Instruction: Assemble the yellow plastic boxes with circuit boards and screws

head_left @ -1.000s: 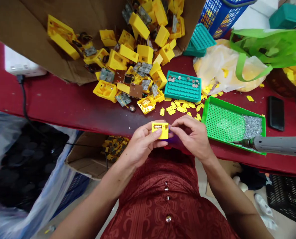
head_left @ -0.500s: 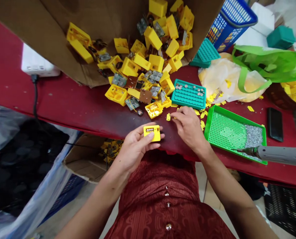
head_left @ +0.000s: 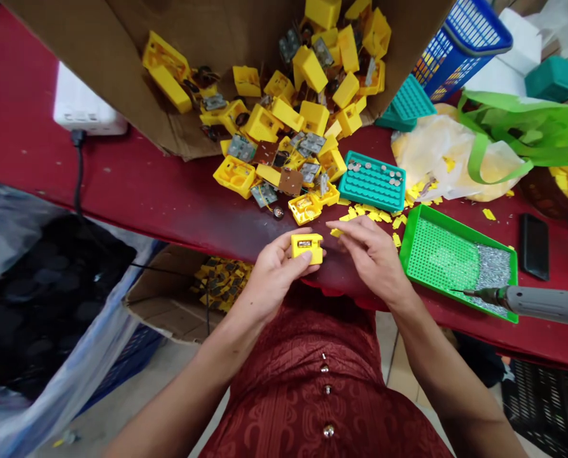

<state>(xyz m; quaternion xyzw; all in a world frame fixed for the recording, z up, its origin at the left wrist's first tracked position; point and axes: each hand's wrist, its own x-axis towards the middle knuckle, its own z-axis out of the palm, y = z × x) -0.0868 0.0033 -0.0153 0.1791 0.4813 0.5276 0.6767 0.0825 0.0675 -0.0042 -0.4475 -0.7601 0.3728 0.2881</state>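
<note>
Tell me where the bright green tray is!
In the head view, the bright green tray lies on the red table, right of centre, between the right hand and the black phone.

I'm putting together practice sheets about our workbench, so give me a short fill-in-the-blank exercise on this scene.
1. The case in the left hand is coloured ____.
2. Of the phone and the white box, the right hand is nearer the ____.
3. The cable at the white box is coloured ____.

Missing words: yellow; phone; black.
</note>
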